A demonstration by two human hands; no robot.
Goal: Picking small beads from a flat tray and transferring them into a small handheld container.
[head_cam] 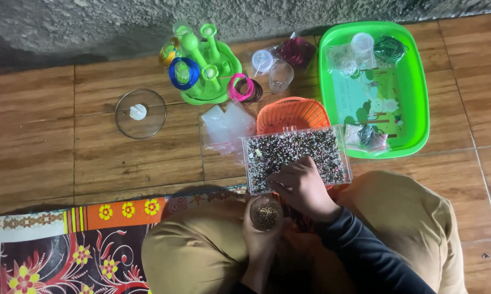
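Observation:
A clear rectangular box [289,149] full of small dark and pale beads lies tilted on the floor in front of my knees. My right hand [304,188] rests on the box's near edge, fingers curled into the beads. Just below it, my left hand [259,239] holds a small clear cup [266,213] partly filled with beads. The cup's mouth sits close under the box's near edge.
An orange basket [292,113] stands behind the box. A green tray [414,103] with bags and cups lies at the right. A green stand [207,71] with wire coils, a glass lid [140,112], plastic bags [226,126] and a patterned mat [66,245] are nearby.

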